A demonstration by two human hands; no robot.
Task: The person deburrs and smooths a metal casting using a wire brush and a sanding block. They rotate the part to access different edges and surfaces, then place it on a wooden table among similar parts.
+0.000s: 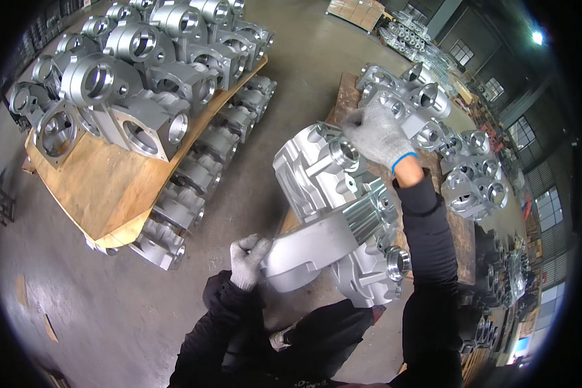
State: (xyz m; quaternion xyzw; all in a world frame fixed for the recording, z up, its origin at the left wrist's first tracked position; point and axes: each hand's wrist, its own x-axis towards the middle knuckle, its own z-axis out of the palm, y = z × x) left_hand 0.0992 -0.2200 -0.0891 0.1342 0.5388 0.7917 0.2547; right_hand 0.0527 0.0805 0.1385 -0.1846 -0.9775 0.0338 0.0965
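Observation:
A silver cast-metal housing [313, 249] with a smooth, rounded body lies tilted in front of me, its machined end to the right. My left hand [247, 258], in a pale knit glove, is closed at the left end of this housing; the fingertips are partly hidden. Beyond it stands a ribbed metal housing [307, 174] with a round bored opening on its upper right. My right hand [378, 136], gloved with a blue cuff band, is over that opening's far side. Its fingers are blurred by motion. Another ribbed housing [368, 275] sits nearest my legs.
At left, a wooden board [110, 184] carries many bored housings [94, 81], with another layer of castings [200, 168] below. On the right, a brown board [456, 239] runs beside more castings [475, 187]. A wooden crate [355, 13] stands far off on the grey floor [239, 187].

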